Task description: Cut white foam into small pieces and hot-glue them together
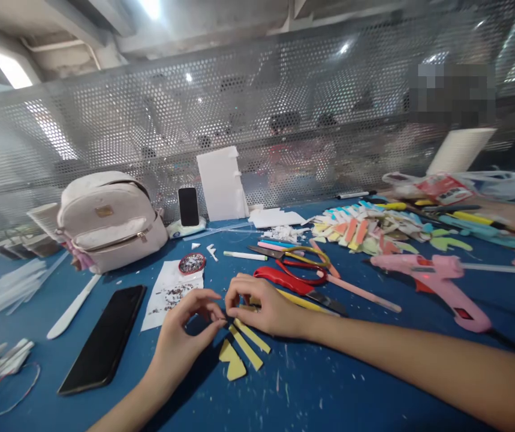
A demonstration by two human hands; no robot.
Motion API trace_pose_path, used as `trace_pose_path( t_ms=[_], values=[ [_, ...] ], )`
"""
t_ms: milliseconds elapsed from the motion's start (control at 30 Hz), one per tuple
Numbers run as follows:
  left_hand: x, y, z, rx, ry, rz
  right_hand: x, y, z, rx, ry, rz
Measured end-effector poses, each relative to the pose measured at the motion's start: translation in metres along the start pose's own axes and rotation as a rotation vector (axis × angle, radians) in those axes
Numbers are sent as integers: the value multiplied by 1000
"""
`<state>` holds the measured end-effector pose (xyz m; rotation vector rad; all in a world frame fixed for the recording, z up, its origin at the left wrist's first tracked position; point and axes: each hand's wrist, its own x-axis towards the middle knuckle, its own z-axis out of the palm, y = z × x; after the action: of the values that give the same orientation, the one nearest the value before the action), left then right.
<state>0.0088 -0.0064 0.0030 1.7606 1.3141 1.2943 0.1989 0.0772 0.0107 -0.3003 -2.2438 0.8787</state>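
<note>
At the near middle of the blue table, my left hand (180,339) has its thumb and fingertips pinched together. My right hand (268,303) is curled close beside it, fingertips almost meeting the left ones. Something small and dark seems to be at the fingertips, too small to name. Just below the hands lie narrow yellow strips (246,348) and a notched yellow piece (233,361). Beyond my right hand are a red-handled cutter (282,279) and scissors (313,258). A white paper (160,300) with dark bits lies past my left hand.
A black phone (104,342) and a white plastic knife (74,309) lie left, before a pale backpack (108,231). At right rests a pink glue gun (437,279) with its cord. Colored paper pieces (360,228) are heaped behind it. A perforated metal screen (239,108) borders the back.
</note>
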Motion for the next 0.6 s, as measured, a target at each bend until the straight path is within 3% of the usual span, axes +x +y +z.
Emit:
trace_pose_path(
  t_ms=[200, 600],
  values=[
    [-1, 0, -3, 18, 40, 20, 0, 1, -1, 22, 3, 48],
    [0, -8, -7, -13, -2, 27, -4, 2, 0, 109, -36, 115]
  ],
)
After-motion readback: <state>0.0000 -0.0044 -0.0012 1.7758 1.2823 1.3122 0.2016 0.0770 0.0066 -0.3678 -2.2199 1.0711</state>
